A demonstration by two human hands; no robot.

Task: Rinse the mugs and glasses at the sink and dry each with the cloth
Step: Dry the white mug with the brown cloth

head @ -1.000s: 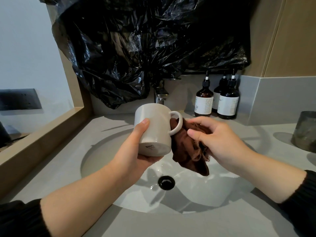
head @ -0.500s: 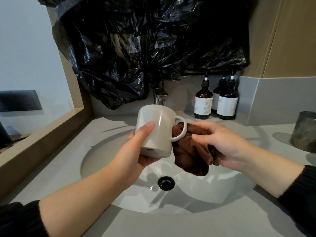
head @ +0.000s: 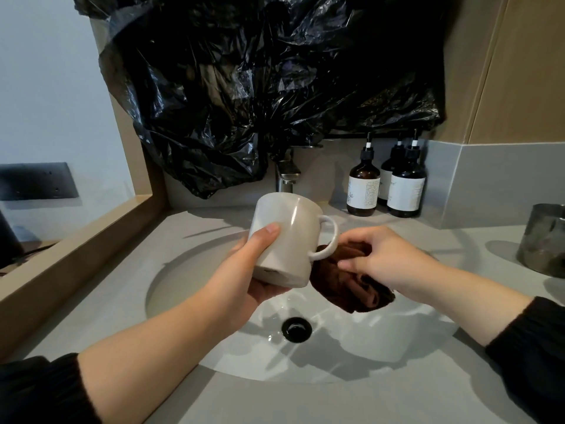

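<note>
My left hand (head: 250,270) grips a white mug (head: 290,237) around its lower body and holds it tilted above the round sink (head: 189,341), handle pointing right. My right hand (head: 388,258) holds a bunched dark brown cloth (head: 351,286) against the mug's side just under the handle. The cloth hangs over the basin. The mug's opening faces away from me, so its inside is hidden.
A faucet (head: 286,175) stands behind the mug under a black plastic sheet (head: 269,87). Three brown pump bottles (head: 386,185) sit at the back right. A dark metal cup (head: 542,240) stands on the right counter. The drain (head: 296,329) lies below my hands.
The mug has tipped further so its top leans away and left. My right hand has slid the cloth lower and to the right under the handle.
</note>
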